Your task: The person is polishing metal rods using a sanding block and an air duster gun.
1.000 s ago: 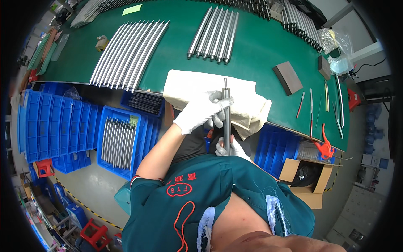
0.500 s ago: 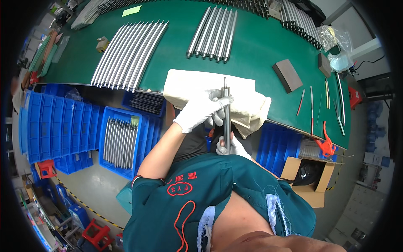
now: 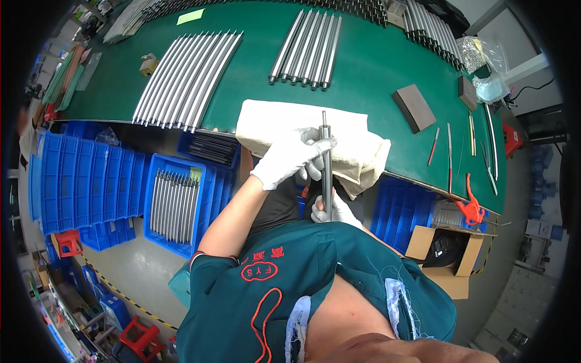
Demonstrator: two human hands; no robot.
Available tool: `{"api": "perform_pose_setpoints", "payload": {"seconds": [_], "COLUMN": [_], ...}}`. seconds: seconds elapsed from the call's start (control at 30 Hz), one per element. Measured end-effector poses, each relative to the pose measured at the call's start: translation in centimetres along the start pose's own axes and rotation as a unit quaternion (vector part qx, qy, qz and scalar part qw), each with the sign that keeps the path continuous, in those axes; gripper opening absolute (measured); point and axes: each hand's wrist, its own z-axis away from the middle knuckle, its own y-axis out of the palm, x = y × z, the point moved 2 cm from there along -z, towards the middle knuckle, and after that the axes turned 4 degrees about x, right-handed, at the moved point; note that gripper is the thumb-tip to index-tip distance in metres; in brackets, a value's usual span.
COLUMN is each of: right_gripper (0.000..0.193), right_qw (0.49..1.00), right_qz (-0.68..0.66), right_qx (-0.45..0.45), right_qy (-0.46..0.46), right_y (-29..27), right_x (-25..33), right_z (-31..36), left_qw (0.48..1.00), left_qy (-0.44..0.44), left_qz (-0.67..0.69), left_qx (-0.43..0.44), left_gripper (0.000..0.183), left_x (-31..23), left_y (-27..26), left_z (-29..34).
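Observation:
A steel shaft (image 3: 327,178) with a thin stepped tip points away from me, in front of my chest and over the table's near edge. My left hand (image 3: 289,158), in a white glove, has its fingers wrapped round the shaft's upper part. Lower down, close to my shirt, my gloved right hand (image 3: 339,212) grips the near end; some bare fingertips show, and part of this hand is hidden. Beneath and beyond the shaft, a cream cloth (image 3: 354,130) lies folded on the table edge and hangs over it.
On the green table (image 3: 260,85) lie a left row of shafts (image 3: 184,81) and a middle row of shafts (image 3: 307,51). At right are a dark block (image 3: 414,109), slim files (image 3: 449,157) and an orange air gun (image 3: 471,202). Blue crates (image 3: 91,181) and an open carton (image 3: 445,257) stand below.

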Motion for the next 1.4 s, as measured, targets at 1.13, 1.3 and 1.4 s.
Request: {"api": "perform_pose_setpoints", "payload": {"seconds": [1.13,1.3,1.4], "right_gripper": [0.039,0.032,0.029], "right_qw": [0.592,0.577,0.676], "right_qz": [0.727,0.774,0.691], "right_qx": [-0.008,-0.05,-0.043], "right_qy": [-0.347,-0.257,-0.253], "right_y": [-0.2,2.0,2.1], "right_x": [4.4,2.7,1.9], "right_z": [-2.5,-2.5,-2.5], "left_qw": [0.961,0.984,0.98], "left_qy": [0.183,0.084,0.064], "left_qz": [-0.176,-0.095,-0.156], "left_qx": [0.111,0.126,0.104], "left_gripper": [0.024,0.021,0.022], "left_x": [0.7,0.0,0.4], "left_y": [5.7,5.7,5.6], "left_z": [8.5,9.5,9.4]}}
